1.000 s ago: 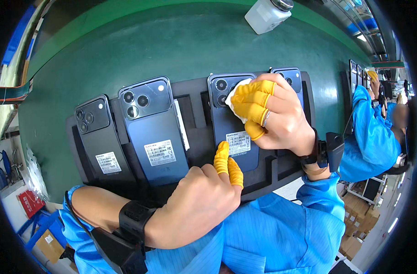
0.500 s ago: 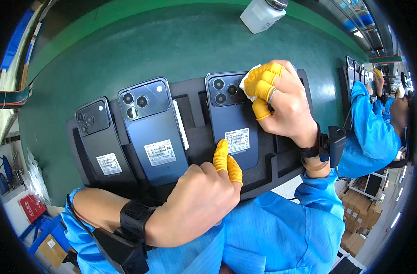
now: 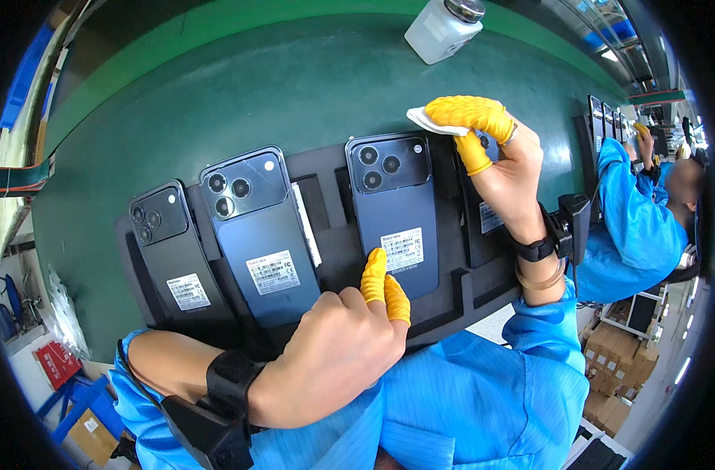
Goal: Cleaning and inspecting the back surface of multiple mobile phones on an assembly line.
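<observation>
Dark-blue smartphones lie face down, camera ends pointing away from the person, in the slots of a long black moulded tray point(image 3: 326, 196) that sits on the green-topped table point(image 3: 240, 94). From the person's left, the tray holds a smaller black smartphone point(image 3: 169, 251), then a larger blue-grey smartphone point(image 3: 260, 235), then a dark-blue smartphone with a white label point(image 3: 395, 211), and at the right end a fourth dark phone point(image 3: 483, 211) that is mostly hidden behind the right hand. Each visible back carries a white sticker near its lower end, and a thin white strip point(image 3: 306, 223) lies in the tray between the second and third phones. The left hand point(image 3: 334, 352) rests at the near edge of the tray, its fingers curled loosely together and its yellow finger cots point(image 3: 382, 283) touching the lower end of the third phone; it grips nothing. The right hand point(image 3: 502, 160), also in yellow cots, has its fingers pinched on a folded white wiping cloth point(image 3: 432, 121), held over the top of the fourth phone. Both wrists wear black straps. A white plastic bottle with a metal cap point(image 3: 444, 27) stands on the table well beyond the tray. Further right, another person in a blue coat point(image 3: 635, 211) works at a separate row of phones.
</observation>
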Motion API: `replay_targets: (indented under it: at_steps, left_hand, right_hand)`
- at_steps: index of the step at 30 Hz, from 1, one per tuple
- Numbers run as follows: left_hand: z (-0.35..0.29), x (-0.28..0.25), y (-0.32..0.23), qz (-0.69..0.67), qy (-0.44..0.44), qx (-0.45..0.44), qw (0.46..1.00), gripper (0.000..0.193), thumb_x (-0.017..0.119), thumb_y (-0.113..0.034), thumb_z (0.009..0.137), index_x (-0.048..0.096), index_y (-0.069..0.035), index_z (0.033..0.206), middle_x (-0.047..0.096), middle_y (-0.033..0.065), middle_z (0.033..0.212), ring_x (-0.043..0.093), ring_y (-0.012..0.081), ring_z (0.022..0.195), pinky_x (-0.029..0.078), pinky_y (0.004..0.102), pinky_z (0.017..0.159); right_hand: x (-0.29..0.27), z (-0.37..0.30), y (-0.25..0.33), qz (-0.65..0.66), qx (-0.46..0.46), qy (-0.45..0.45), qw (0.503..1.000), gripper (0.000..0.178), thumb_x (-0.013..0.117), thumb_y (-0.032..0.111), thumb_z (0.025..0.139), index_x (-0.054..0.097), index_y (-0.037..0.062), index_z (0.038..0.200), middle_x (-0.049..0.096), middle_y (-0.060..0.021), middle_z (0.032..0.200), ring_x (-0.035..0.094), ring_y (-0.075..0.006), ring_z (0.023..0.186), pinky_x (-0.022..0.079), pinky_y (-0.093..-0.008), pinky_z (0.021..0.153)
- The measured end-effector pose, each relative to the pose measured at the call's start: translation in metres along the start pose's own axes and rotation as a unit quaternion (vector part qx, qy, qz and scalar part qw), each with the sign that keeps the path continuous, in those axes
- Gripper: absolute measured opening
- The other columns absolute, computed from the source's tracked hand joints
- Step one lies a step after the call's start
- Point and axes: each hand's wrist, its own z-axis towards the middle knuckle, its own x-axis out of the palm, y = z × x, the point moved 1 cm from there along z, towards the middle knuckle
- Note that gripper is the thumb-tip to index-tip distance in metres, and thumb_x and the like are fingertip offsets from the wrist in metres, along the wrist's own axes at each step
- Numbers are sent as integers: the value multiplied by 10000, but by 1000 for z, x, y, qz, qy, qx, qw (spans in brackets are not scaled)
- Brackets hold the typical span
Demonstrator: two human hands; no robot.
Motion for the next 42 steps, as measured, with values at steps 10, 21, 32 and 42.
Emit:
replay_targets:
  at_steps: [10,21,32,42]
  left_hand:
    - [0,1,0,4,3,-3,1000,363,608,-165,656,671,-15,981,490,-22,532,488,97,481,351,221,415]
    - [1,0,0,2,2,-10,1000,354,609,-168,657,672,-14,969,507,-18,540,490,95,482,348,222,412]
    - [1,0,-1,-1,-6,-11,1000,343,604,-173,665,670,-14,962,505,-10,537,490,99,478,340,223,406]
    - [1,-2,1,1,-8,-13,1000,346,617,-166,654,674,-28,966,499,-24,530,487,91,475,348,222,407]
  right_hand:
    - [10,-4,15,53,-47,106,992,273,635,-62,642,677,48,888,683,-88,873,639,-282,842,502,-357,810]
    - [4,-2,23,114,-69,169,977,118,646,-31,689,670,56,766,680,-56,787,642,-233,714,508,-371,813]
    - [28,-6,17,67,-137,131,980,228,715,31,689,679,36,914,683,-85,911,650,-258,858,453,-436,951]
    - [10,-1,16,128,-38,165,977,172,637,-28,653,694,79,776,689,-44,787,630,-202,709,438,-366,883]
